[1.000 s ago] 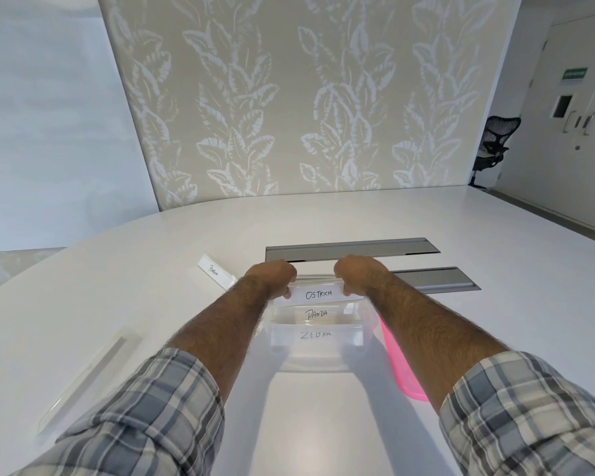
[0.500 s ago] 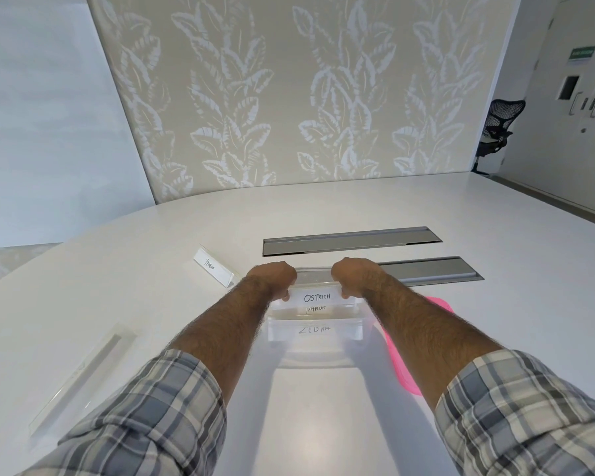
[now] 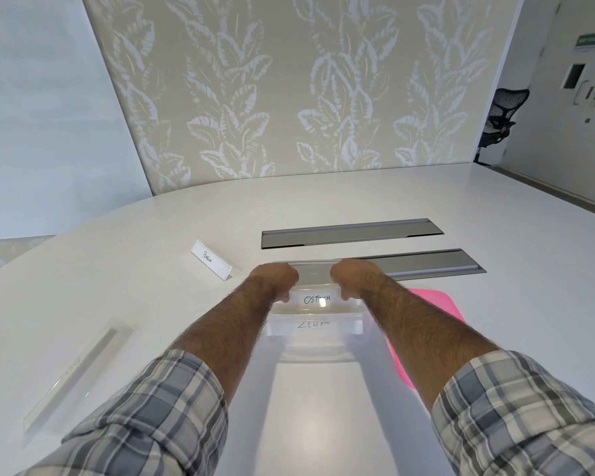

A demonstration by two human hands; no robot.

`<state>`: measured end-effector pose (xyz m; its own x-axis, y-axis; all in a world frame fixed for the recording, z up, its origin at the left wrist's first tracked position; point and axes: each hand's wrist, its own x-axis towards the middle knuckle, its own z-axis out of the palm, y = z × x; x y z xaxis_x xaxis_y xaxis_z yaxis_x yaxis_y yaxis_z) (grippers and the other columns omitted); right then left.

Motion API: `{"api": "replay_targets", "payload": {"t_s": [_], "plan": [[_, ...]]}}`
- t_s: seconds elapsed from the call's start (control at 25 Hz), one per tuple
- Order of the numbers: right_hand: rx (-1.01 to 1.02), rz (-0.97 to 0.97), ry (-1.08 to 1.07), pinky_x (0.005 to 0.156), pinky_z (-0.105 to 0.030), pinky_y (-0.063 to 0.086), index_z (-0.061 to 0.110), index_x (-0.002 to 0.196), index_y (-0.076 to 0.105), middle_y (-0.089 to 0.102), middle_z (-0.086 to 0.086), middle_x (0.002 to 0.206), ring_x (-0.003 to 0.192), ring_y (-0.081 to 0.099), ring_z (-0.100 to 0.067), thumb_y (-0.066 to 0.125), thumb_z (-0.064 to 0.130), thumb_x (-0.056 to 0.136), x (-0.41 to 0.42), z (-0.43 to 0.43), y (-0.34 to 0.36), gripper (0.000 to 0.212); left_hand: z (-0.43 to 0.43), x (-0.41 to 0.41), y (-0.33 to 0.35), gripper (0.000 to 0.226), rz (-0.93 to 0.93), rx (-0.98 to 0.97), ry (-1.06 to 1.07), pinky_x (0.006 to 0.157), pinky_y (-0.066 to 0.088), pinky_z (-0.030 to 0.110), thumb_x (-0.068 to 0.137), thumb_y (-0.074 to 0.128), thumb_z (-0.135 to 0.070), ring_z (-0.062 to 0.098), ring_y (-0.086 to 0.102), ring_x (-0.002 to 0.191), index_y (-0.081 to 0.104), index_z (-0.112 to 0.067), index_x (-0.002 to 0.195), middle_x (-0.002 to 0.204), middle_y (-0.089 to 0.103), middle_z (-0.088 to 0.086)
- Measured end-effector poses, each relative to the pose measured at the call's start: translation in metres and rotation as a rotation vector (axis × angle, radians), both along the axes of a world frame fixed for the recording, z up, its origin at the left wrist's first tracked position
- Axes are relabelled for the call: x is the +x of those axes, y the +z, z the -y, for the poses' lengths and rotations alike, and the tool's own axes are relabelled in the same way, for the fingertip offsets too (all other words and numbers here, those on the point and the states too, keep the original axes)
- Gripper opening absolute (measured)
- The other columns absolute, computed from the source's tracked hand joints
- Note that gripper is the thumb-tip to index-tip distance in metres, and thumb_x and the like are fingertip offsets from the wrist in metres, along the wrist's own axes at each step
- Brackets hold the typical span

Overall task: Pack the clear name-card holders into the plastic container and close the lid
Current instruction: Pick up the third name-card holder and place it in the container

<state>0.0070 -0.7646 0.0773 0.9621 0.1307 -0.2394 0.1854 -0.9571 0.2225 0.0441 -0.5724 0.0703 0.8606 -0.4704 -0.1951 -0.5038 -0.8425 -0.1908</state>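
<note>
A clear plastic container (image 3: 315, 353) stands on the white table in front of me. My left hand (image 3: 277, 278) and my right hand (image 3: 349, 274) both grip the OSTRICH name-card holder (image 3: 316, 298) by its ends, low inside the container's far half. A ZEBRA holder (image 3: 315, 326) lies in the container nearer to me. The PANDA holder is hidden under the OSTRICH one. A PENGUIN holder (image 3: 210, 259) stands on the table to the left. Another clear holder (image 3: 73, 369) lies flat at the near left. The pink lid (image 3: 433, 310) lies right of the container, partly behind my right forearm.
Two grey cable hatches (image 3: 351, 233) (image 3: 433, 264) are set flush in the table just beyond the container. A patterned wall panel rises past the table's far edge. A black office chair (image 3: 502, 115) and a door are at the far right.
Both hands have pushed the OSTRICH holder lower into the container, and it now covers the PANDA holder. The camera has tilted slightly.
</note>
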Motion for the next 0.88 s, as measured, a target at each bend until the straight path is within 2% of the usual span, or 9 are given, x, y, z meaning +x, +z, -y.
{"api": "replay_targets", "payload": {"t_s": [0.28, 0.52, 0.68, 0.8, 0.88], "plan": [[0.022, -0.001, -0.021, 0.091, -0.043, 0.055, 0.009, 0.125, 0.061, 0.063, -0.012, 0.125, 0.112, 0.062, -0.032, 0.072, 0.013, 0.084, 0.001, -0.003, -0.006, 0.043, -0.001, 0.004, -0.005, 0.029, 0.006, 0.028, -0.013, 0.084, 0.054, 0.039, 0.087, 0.071, -0.016, 0.032, 0.064, 0.107, 0.066, -0.009, 0.115, 0.12, 0.065, 0.01], [0.015, 0.015, -0.019, 0.085, -0.038, 0.055, 0.008, 0.119, 0.064, 0.067, -0.009, 0.12, 0.108, 0.065, -0.028, 0.068, 0.014, 0.085, -0.002, -0.005, -0.01, 0.034, -0.005, 0.003, -0.011, 0.031, 0.029, 0.011, -0.022, 0.084, 0.051, 0.038, 0.091, 0.068, -0.021, 0.03, 0.062, 0.112, 0.065, -0.012, 0.12, 0.124, 0.065, 0.006], [0.069, 0.095, -0.025, 0.081, -0.035, 0.053, 0.012, 0.114, 0.064, 0.067, -0.006, 0.114, 0.102, 0.065, -0.027, 0.062, 0.021, 0.089, -0.008, -0.006, -0.002, 0.026, -0.014, 0.001, -0.011, 0.041, -0.014, -0.16, -0.006, 0.097, 0.048, 0.04, 0.095, 0.059, -0.038, 0.022, 0.052, 0.128, 0.058, -0.025, 0.134, 0.138, 0.057, -0.002], [0.119, 0.173, -0.017, 0.081, -0.035, 0.051, 0.014, 0.111, 0.063, 0.067, -0.005, 0.113, 0.1, 0.064, -0.026, 0.058, 0.03, 0.09, -0.014, -0.01, 0.009, 0.027, -0.023, -0.003, -0.001, 0.039, 0.025, -0.305, -0.009, 0.101, 0.046, 0.038, 0.096, 0.05, -0.04, 0.017, 0.052, 0.129, 0.057, -0.031, 0.134, 0.14, 0.056, -0.007], [0.15, 0.209, -0.015, 0.084, -0.036, 0.052, 0.014, 0.112, 0.063, 0.067, -0.005, 0.112, 0.101, 0.064, -0.026, 0.056, 0.039, 0.092, -0.018, -0.017, 0.019, 0.033, -0.034, -0.008, 0.01, 0.038, 0.088, -0.333, -0.02, 0.102, 0.046, 0.038, 0.098, 0.047, -0.04, 0.017, 0.053, 0.129, 0.058, -0.03, 0.133, 0.14, 0.057, -0.007]]}}
